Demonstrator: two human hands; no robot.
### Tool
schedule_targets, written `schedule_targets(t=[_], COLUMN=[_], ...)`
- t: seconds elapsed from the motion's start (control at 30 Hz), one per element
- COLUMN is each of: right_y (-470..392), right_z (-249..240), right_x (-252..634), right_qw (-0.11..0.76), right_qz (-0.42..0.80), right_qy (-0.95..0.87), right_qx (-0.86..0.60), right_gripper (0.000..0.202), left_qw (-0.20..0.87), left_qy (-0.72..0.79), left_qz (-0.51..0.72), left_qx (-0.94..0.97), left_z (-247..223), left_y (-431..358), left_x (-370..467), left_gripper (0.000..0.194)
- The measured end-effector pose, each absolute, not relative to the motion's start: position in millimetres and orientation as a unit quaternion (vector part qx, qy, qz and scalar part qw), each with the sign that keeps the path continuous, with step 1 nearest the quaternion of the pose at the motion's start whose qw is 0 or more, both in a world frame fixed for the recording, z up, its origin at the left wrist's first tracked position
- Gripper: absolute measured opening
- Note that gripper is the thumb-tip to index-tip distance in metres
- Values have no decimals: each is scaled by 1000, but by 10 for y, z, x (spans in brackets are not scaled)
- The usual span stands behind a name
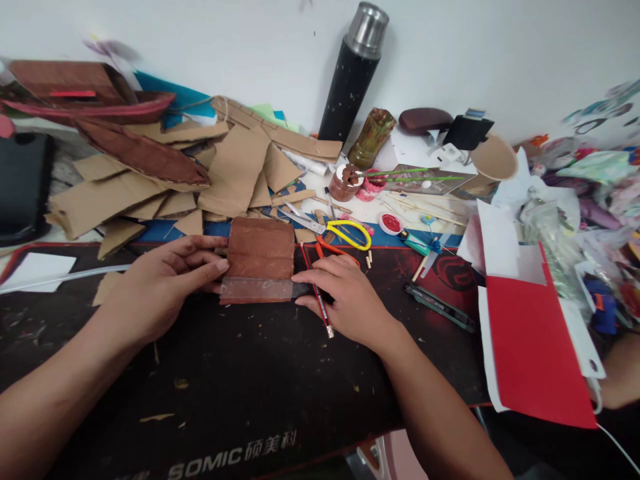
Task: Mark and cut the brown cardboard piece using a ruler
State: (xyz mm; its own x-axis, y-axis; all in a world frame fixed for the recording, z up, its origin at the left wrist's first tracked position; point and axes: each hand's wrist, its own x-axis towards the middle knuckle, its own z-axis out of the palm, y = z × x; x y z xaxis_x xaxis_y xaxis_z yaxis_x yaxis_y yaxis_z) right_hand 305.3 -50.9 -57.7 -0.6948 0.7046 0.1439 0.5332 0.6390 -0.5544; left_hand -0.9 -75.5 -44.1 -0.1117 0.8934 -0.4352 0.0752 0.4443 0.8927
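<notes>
A brown-painted cardboard piece (pixel 261 247), creased across its middle, lies on the dark desk mat. A clear ruler-like plastic strip (pixel 256 289) crosses its lower part. My left hand (pixel 173 283) is closed on the cardboard's left edge, thumb on top, other fingers partly hidden behind it. At the right edge, my right hand (pixel 345 290) has its thumb and index finger near the strip's end. A red-and-black pencil (pixel 321 303) runs between those fingers, eraser end toward me; whether they also pinch the strip, I cannot tell.
Yellow-handled scissors (pixel 349 235) lie just beyond the cardboard. Cardboard scraps (pixel 235 170) pile up at the back left, beside brown model boats (pixel 143 150). Paint jars (pixel 346 183) and a black thermos (pixel 355 73) stand behind. A utility knife (pixel 440 307) and red paper (pixel 535 347) are at right.
</notes>
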Motion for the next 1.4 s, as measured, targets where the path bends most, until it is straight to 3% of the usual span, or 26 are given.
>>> schedule_targets(t=[1.4], right_y=[-508], right_z=[-623], right_x=[3053], right_qw=[211], right_qz=[226], right_qy=[-892], right_qx=[-330], right_gripper=[30], left_qw=[556], left_qy=[631], left_qz=[385], left_qx=[380], left_z=[-542], left_y=[-767], left_x=[-58], left_gripper=[55])
